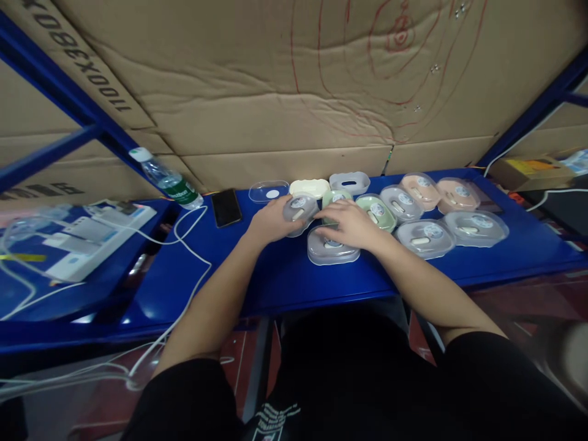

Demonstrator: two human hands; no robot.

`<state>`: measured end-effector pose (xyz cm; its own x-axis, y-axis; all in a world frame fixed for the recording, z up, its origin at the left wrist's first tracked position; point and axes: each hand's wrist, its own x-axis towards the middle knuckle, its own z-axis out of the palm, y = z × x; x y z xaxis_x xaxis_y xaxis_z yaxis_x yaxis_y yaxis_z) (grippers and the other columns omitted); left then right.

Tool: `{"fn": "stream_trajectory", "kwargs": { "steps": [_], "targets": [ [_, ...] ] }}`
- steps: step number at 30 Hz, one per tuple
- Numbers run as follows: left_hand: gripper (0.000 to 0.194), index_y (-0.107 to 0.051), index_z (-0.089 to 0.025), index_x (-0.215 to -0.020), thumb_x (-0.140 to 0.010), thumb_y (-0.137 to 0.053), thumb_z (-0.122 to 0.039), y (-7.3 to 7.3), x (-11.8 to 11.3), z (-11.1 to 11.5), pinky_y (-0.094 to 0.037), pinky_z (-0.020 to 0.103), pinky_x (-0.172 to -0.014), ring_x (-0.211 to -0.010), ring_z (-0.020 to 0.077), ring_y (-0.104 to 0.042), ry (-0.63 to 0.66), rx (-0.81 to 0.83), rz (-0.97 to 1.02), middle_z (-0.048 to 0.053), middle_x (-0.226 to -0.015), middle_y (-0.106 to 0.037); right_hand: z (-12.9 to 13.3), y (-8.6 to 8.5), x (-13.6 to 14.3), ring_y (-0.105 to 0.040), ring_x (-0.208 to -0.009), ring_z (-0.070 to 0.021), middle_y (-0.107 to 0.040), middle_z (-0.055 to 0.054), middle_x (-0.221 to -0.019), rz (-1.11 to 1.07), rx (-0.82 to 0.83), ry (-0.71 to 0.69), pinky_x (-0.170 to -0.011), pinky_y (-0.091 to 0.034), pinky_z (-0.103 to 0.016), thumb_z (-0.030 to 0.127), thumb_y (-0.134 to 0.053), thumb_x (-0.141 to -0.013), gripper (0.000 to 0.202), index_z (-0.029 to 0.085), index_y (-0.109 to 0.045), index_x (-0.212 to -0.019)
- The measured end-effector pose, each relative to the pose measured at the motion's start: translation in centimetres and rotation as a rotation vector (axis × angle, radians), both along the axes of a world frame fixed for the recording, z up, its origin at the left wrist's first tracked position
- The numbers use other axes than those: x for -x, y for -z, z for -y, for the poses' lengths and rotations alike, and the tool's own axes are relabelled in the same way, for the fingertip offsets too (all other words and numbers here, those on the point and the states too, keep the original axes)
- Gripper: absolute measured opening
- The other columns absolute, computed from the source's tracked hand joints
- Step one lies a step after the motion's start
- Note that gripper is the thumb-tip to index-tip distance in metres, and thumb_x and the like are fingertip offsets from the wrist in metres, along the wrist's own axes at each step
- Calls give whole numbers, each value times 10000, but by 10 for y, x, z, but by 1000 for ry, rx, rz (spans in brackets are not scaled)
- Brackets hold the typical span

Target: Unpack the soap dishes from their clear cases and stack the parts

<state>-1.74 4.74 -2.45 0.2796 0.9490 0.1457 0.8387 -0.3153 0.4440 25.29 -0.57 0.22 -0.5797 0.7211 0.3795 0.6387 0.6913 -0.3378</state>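
Note:
My left hand (271, 222) is closed around the left side of a grey soap box (299, 209) with a clear lid, which looks slightly tilted. My right hand (351, 223) reaches in from the right with its fingers apart. Its fingertips are close to that box's right edge; whether they touch it I cannot tell. Beneath the right hand are a partly covered green soap box (337, 196) and a lidded grey soap box (331, 252) near the table's front. A loose clear lid (269, 192), a cream tray (309, 187) and a grey tray (349, 183) lie behind the hands.
Several lidded boxes in green, grey and peach (420, 190) stand to the right on the blue table (285, 288). A phone (226, 207), a water bottle (172, 182), white cables and a power strip (101, 242) are at left. Cardboard (257, 79) walls the back.

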Motion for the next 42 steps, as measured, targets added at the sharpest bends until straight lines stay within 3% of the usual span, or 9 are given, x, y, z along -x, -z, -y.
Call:
{"fn": "stream_trajectory", "kwargs": {
  "steps": [9, 13, 19, 22, 26, 29, 37, 40, 42],
  "targets": [
    [708, -736, -235, -1481, -934, -779, -682, 4, 15, -19, -557, 563, -1232, -1457, 398, -676, -81, -191, 249, 152, -1512, -754, -3, 4, -1, -780, -1272, -333, -878, -97, -1300, 7, 22, 6, -1217, -462, -551, 432, -757, -1072, 304, 257, -836, -1307],
    [728, -748, -220, -1378, -1021, -615, -841, -8, 28, -34, -675, 398, -834, -1131, 335, -820, -332, -79, 793, 172, -1377, -789, -4, 5, -1, -785, -1274, -333, -881, -96, -1297, -1, 21, 8, -1229, -460, -557, 435, -759, -1069, 305, 259, -841, -1304],
    [905, -734, -194, -1341, -901, -671, -982, -19, 58, -37, -489, 276, -484, -910, 296, -822, -443, 235, 1375, 229, -1304, -799, -4, 6, -2, -790, -1265, -330, -886, -93, -1274, -15, 11, 4, -1231, -469, -565, 422, -758, -1063, 287, 271, -849, -1289],
    [683, -766, -185, -1249, -959, -740, -802, -15, 62, -42, -461, 260, -453, -814, 239, -789, -433, 289, 1409, 202, -1243, -811, -2, 5, -1, -782, -1282, -330, -884, -82, -1285, -9, 24, 16, -1279, -425, -600, 426, -748, -1065, 280, 293, -848, -1290],
    [150, -746, -182, -1059, -1032, -692, -319, -9, 52, -51, -435, 195, -442, -599, 98, -651, -531, 296, 1382, 89, -1034, -797, -1, 5, 0, -770, -1307, -334, -879, -78, -1304, -6, 44, 21, -1331, -352, -636, 423, -742, -1067, 277, 292, -840, -1290],
    [23, -715, -168, -1007, -998, -696, -159, -6, 46, -53, -458, 175, -458, -531, 62, -596, -589, 288, 1364, 26, -911, -756, 0, 4, 0, -769, -1305, -333, -879, -81, -1296, -6, 47, 19, -1336, -343, -630, 431, -735, -1072, 280, 285, -837, -1289],
    [183, -665, -197, -963, -1044, -817, -259, 4, 45, -60, -660, 221, -697, -594, 76, -643, -641, 231, 1343, -43, -752, -639, -1, 7, 1, -778, -1296, -329, -882, -69, -1299, -3, 42, 20, -1337, -348, -638, 439, -753, -1065, 271, 298, -838, -1280],
    [222, -709, -201, -1193, -1043, -816, -325, 13, 47, -64, -664, 227, -702, -549, 70, -558, -662, 163, 1217, -85, -700, -553, -1, 9, 1, -778, -1298, -330, -877, -75, -1311, 9, 45, 16, -1342, -347, -642, 442, -757, -1065, 283, 297, -836, -1295],
    [549, -642, -214, -1474, -983, -860, -330, 19, 49, -64, -662, 257, -711, -581, 98, -599, -663, 87, 1079, -82, -757, -589, -2, 9, 1, -778, -1300, -336, -876, -82, -1309, 12, 46, 10, -1343, -348, -654, 440, -763, -1063, 293, 292, -839, -1304]
  ]
}}
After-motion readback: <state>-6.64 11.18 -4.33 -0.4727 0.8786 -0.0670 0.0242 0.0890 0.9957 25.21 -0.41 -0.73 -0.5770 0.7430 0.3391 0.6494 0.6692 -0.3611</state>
